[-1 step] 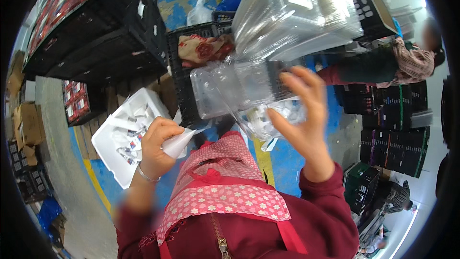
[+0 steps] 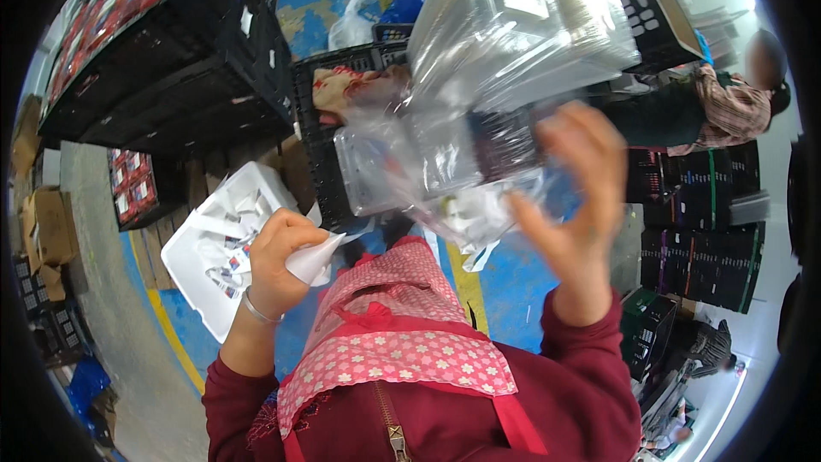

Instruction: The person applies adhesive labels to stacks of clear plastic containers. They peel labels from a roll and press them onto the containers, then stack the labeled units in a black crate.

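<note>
My left hand [image 2: 280,263] is closed around a folded white sheet [image 2: 313,263], perhaps paper or label backing. It hangs over the right side of a white foam box [image 2: 185,250] holding white scraps and small printed labels. To the right, my right hand [image 2: 583,197] is raised with fingers and thumb spread, nothing visible between them, and blurred by motion. Just left of it lie clear plastic trays [image 2: 373,167] on a black crate [image 2: 321,180]. Beyond them stands a larger stack of clear trays [image 2: 487,30] wrapped in film.
Tall black crates [image 2: 171,94] with red packs stand at the far left. A patterned cloth [image 2: 342,90] rests in the black crate. White bags [image 2: 479,218] are below the trays. Another person [image 2: 727,111] stands at the right, near stacked dark crates [image 2: 701,248].
My right hand has moved to the right, away from the trays. The left hand keeps hold of the white sheet, with little movement.
</note>
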Available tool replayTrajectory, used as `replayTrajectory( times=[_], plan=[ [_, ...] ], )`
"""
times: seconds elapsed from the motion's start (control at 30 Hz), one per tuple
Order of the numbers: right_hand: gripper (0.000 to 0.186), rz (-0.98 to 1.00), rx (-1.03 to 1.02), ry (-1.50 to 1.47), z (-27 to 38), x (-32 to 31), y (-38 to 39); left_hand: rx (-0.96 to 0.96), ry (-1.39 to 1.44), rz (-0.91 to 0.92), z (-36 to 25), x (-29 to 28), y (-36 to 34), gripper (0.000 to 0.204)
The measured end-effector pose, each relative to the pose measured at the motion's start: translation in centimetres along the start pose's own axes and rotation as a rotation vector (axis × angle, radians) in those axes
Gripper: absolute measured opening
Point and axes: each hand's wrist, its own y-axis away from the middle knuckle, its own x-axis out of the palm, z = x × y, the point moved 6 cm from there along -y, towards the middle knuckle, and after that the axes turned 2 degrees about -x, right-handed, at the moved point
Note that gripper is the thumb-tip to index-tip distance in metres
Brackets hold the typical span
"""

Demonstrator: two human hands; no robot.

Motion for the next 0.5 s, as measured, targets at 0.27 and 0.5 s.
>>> replayTrajectory(
  times=[0.27, 0.5],
  plan=[
    [0.065, 0.034, 0.414, 0.505, -22.6, -8.4, -13.4, -0.041, 0.458, 0.048, -3.4, 2.4, -6.6, 0.023],
    [0.033, -0.137, -0.032, 0.142, -7.9, 2.4, -6.8, -0.425, 0.752, -0.055, 1.0, 3.9, -4.5, 0.028]
  ],
)
